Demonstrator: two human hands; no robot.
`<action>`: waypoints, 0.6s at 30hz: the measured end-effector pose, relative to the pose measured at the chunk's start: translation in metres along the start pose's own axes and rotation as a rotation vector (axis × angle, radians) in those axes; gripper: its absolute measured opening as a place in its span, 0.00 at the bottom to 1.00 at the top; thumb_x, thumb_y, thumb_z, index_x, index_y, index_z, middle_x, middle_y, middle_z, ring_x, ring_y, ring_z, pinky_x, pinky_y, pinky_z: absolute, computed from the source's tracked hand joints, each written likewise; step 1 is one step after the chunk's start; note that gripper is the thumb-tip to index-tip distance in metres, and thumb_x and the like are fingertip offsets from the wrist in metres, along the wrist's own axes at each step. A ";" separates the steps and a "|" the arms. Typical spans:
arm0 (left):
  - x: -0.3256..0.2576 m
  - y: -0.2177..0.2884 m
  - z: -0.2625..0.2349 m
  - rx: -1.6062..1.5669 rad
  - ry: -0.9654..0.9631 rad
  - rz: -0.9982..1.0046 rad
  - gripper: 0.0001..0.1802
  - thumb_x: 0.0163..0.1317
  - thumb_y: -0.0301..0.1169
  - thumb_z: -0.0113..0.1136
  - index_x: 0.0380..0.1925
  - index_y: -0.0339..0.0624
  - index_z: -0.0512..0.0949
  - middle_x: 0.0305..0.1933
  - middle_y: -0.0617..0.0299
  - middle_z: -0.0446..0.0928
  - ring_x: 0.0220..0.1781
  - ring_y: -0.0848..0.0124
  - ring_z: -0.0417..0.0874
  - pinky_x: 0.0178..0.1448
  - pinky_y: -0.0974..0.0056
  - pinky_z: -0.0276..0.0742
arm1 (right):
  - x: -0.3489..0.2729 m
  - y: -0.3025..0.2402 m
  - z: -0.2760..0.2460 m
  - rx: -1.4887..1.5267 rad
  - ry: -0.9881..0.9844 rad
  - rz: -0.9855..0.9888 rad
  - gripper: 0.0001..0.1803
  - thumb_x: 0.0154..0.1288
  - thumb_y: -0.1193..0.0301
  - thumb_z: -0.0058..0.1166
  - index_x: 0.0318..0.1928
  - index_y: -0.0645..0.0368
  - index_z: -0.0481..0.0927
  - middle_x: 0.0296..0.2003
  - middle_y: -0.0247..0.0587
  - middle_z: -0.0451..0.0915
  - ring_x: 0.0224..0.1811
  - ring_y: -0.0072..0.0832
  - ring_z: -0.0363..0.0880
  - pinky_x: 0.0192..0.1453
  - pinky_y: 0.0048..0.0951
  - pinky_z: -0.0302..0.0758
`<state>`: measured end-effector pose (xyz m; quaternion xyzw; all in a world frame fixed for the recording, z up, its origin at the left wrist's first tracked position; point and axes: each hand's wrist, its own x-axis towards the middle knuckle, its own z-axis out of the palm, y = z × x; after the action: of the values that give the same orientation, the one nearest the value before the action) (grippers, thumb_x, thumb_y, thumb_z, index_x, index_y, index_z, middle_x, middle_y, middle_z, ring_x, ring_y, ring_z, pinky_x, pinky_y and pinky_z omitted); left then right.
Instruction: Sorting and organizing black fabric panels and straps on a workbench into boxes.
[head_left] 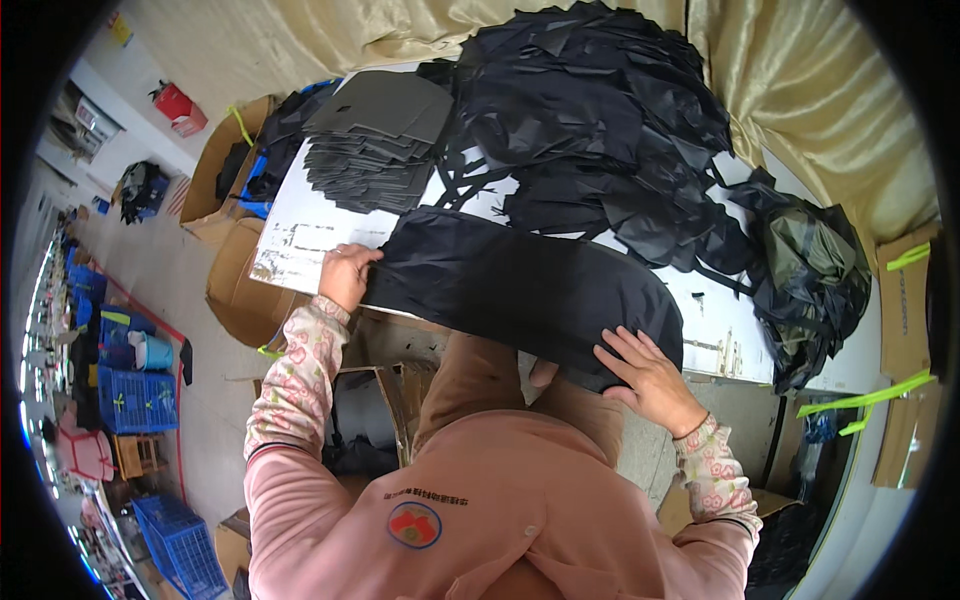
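A long black fabric piece [520,290] with a rounded right end lies along the near edge of the white table. My left hand [346,276] is closed on its left end, the fingers bent at the cloth's edge. Over the right end, my right hand [648,378] rests flat with its fingers apart. Just beyond the cloth on the left stands a stack of dark grey flat panels [375,135]. A big heap of black fabric pieces with straps [590,110] fills the back of the table.
A bundle of black and olive fabric [808,270] hangs at the table's right end. Cardboard boxes [243,285] stand by the left end, and an open box [400,400] sits underneath. Blue crates [140,398] line the floor at far left. Gold curtains [820,90] hang behind.
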<state>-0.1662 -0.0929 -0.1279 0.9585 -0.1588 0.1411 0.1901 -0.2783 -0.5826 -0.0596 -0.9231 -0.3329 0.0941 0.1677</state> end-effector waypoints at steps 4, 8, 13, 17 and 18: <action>0.011 -0.015 -0.017 0.043 0.133 -0.060 0.21 0.43 0.13 0.52 0.38 0.42 0.82 0.41 0.54 0.81 0.46 0.53 0.79 0.53 0.55 0.73 | 0.009 0.003 -0.012 0.021 -0.028 -0.001 0.36 0.55 0.58 0.62 0.63 0.55 0.70 0.65 0.47 0.65 0.70 0.42 0.60 0.72 0.45 0.57; 0.043 0.059 -0.064 0.034 0.278 0.178 0.25 0.42 0.14 0.48 0.42 0.41 0.81 0.47 0.54 0.79 0.50 0.54 0.77 0.59 0.53 0.70 | 0.059 -0.006 -0.047 0.278 0.073 -0.036 0.34 0.59 0.65 0.61 0.65 0.58 0.67 0.63 0.50 0.68 0.70 0.43 0.61 0.71 0.40 0.59; 0.083 0.149 -0.052 -0.149 0.186 0.600 0.24 0.42 0.18 0.52 0.43 0.45 0.82 0.47 0.61 0.79 0.51 0.59 0.78 0.62 0.50 0.67 | 0.168 -0.053 -0.027 1.327 0.234 -0.160 0.35 0.61 0.84 0.54 0.68 0.62 0.58 0.61 0.45 0.68 0.61 0.30 0.71 0.64 0.27 0.66; 0.120 0.133 -0.056 -0.126 0.239 0.476 0.25 0.44 0.16 0.56 0.46 0.44 0.78 0.46 0.57 0.78 0.54 0.55 0.76 0.64 0.51 0.66 | 0.193 -0.055 -0.015 1.449 0.266 0.000 0.25 0.62 0.85 0.52 0.60 0.64 0.66 0.33 0.35 0.79 0.39 0.22 0.80 0.48 0.20 0.73; 0.138 0.114 -0.069 -0.144 0.325 0.371 0.27 0.44 0.16 0.58 0.49 0.43 0.75 0.48 0.52 0.76 0.56 0.51 0.73 0.65 0.51 0.65 | 0.190 -0.049 -0.013 1.416 0.279 0.012 0.24 0.63 0.85 0.52 0.59 0.65 0.67 0.33 0.36 0.80 0.39 0.22 0.80 0.48 0.20 0.73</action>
<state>-0.0964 -0.1991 0.0154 0.8617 -0.3090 0.3141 0.2517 -0.1585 -0.4274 -0.0413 -0.5981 -0.1623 0.1694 0.7663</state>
